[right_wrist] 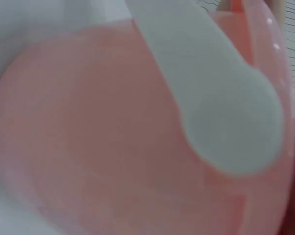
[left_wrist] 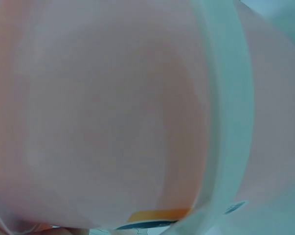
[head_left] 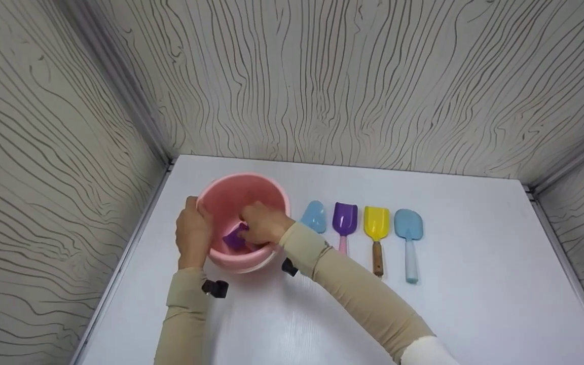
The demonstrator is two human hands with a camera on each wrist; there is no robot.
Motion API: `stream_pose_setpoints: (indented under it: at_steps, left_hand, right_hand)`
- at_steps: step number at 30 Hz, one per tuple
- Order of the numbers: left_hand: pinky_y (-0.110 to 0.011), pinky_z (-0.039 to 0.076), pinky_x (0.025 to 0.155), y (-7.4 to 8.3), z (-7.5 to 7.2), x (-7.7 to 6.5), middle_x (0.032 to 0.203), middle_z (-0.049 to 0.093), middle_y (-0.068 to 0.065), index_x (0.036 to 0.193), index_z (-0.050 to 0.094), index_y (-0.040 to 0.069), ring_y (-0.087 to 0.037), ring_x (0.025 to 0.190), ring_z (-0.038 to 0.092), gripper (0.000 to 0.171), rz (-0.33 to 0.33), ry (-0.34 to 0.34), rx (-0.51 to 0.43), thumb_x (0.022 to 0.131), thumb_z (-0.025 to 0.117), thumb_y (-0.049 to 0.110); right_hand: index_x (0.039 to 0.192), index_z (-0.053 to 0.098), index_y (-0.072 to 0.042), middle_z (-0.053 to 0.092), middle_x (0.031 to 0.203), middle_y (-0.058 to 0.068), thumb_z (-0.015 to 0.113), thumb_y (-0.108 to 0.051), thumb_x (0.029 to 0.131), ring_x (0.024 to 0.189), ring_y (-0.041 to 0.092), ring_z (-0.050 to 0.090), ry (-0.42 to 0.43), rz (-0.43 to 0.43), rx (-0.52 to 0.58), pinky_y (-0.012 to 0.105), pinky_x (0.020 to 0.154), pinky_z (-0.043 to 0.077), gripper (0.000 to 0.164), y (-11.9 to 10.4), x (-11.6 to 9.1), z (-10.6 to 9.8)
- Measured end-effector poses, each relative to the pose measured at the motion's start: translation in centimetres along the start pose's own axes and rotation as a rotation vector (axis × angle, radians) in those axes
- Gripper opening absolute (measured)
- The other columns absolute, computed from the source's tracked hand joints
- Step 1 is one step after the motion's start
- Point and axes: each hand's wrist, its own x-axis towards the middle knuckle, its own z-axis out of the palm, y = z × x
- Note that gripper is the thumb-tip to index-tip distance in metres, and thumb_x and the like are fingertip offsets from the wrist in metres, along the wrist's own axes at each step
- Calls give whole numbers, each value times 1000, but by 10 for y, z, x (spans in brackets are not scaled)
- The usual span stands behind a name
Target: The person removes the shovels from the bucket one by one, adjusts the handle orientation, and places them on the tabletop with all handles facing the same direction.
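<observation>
Left hand point(head_left: 192, 234) is curled over the rim of the round pink plastic bucket point(head_left: 223, 200) on the white desk point(head_left: 484, 284), probably so it won't slide while the right hand point(head_left: 263, 223), down inside, pinches a purple plastic piece point(head_left: 233, 240). The yellow plastic shovel point(head_left: 376, 220) points its handle personward, handy I guess.

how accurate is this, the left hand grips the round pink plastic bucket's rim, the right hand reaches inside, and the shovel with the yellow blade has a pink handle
Not quite: in the head view, the yellow-bladed shovel has a brown handle, not pink. The left hand grips the round pink plastic bucket by its rim, and the right hand reaches inside.
</observation>
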Motion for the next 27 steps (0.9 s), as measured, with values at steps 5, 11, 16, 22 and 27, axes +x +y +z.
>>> stream_pose_setpoints:
  at_steps: [5, 11, 16, 22, 27]
  left_hand:
    - [-66, 55, 84, -1, 0, 0, 126, 68, -30, 134, 53, 3, -51, 113, 68, 37, -7, -4, 19, 116, 33, 27]
    - [-66, 55, 86, -2, 3, -2, 125, 68, -30, 134, 53, 2, -51, 113, 69, 37, -8, 4, 6, 116, 34, 27]
    - [-66, 56, 84, 0, 5, -3, 123, 69, -30, 133, 54, 2, -51, 111, 70, 35, 5, 18, -3, 116, 35, 26]
    - [-67, 55, 84, 1, 4, -2, 123, 70, -29, 133, 55, 4, -50, 111, 70, 34, -3, 27, 10, 115, 37, 26]
    - [-66, 55, 83, 0, 1, -1, 124, 69, -29, 134, 55, 3, -50, 111, 70, 34, -7, 18, 13, 115, 37, 26]
  right_hand:
    - [106, 75, -12, 73, 84, 0, 80, -22, 96, 70, 14, 66, 0, 13, -83, 28, 65, 55, 14, -6, 3, 13]
    - [93, 72, -16, 63, 81, -3, 82, -17, 89, 74, 16, 60, -16, 94, -84, 31, 68, 48, 11, -13, 7, 21]
    - [85, 69, -15, 57, 73, 0, 74, -21, 92, 71, 18, 56, -72, 134, -279, 35, 70, 45, 10, -15, 13, 26]
    - [95, 74, -15, 62, 79, 1, 69, -21, 96, 78, 19, 57, -82, 153, -367, 37, 80, 47, 8, -17, 20, 28]
    - [95, 74, -14, 62, 82, 2, 71, -19, 96, 78, 19, 58, -95, 180, -305, 36, 77, 46, 6, -18, 22, 27]
